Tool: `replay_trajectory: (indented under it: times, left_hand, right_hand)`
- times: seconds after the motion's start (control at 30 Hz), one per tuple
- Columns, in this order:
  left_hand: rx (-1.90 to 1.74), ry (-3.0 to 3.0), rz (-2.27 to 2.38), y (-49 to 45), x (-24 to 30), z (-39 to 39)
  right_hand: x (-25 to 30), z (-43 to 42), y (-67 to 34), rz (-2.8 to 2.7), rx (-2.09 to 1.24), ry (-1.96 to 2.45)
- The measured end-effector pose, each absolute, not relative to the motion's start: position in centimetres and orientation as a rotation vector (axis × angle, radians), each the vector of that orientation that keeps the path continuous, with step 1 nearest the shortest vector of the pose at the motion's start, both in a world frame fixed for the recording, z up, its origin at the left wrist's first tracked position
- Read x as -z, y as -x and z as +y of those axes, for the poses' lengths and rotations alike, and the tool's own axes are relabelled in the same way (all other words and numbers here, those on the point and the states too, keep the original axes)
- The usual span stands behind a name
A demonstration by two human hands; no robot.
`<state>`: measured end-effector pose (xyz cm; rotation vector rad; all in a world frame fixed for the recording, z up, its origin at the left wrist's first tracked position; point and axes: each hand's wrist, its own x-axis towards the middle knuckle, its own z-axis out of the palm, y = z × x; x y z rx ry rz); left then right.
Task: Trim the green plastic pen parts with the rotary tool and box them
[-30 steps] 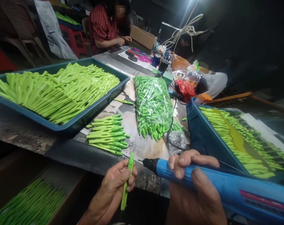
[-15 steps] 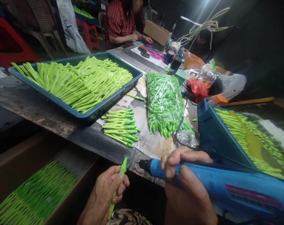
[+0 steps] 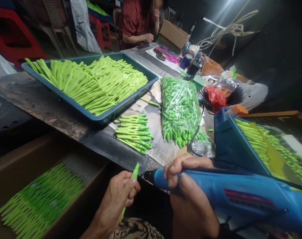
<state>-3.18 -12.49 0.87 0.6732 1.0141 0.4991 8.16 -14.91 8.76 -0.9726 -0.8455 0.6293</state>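
Head camera, and we're looking down at a pen-shaped green plastic piece (image 3: pixel 134 173), sitting low at about 6 o'clock with its tip pointing up and tilting toward the bench. The left hand (image 3: pixel 118 199) is holding it, its grip closed firmly around the middle with the fingers (image 3: pixel 124 186) wrapped over the shaft. Just beside that tip, the nose of a blue rotary tool (image 3: pixel 215 187) is pointing left without touching the piece, and the right hand (image 3: pixel 188 199) is clamping its fat body in a full, closed grip.

Moving outward, a small bundle of finished-looking green pieces (image 3: pixel 133 134) is lying on a printed sheet at 12 o'clock, right beside a clear plastic bag (image 3: pixel 180 111) bulging with more at about 1 o'clock. A teal tray (image 3: pixel 73 111) packed with long green pieces is sitting on the bench (image 3: pixel 28 89) at 11 o'clock, while a blue tray (image 3: pixel 237 146) is tilting at 2 o'clock, loaded with green pieces. A cardboard box (image 3: pixel 66 146) is holding a neat green row at 8 o'clock. Far off at 12 o'clock, a co-worker in a red striped shirt (image 3: pixel 138 23) is working with both hands at the end of the bench.
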Motion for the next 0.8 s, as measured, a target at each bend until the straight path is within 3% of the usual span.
replay_trajectory:
  times: [0.8]
  left_hand:
    - [-0.532,-0.654,1.019,2.9,-0.8,-12.4]
  right_hand:
    - [-8.2,-13.4,-7.1,-0.883,-0.617,1.025]
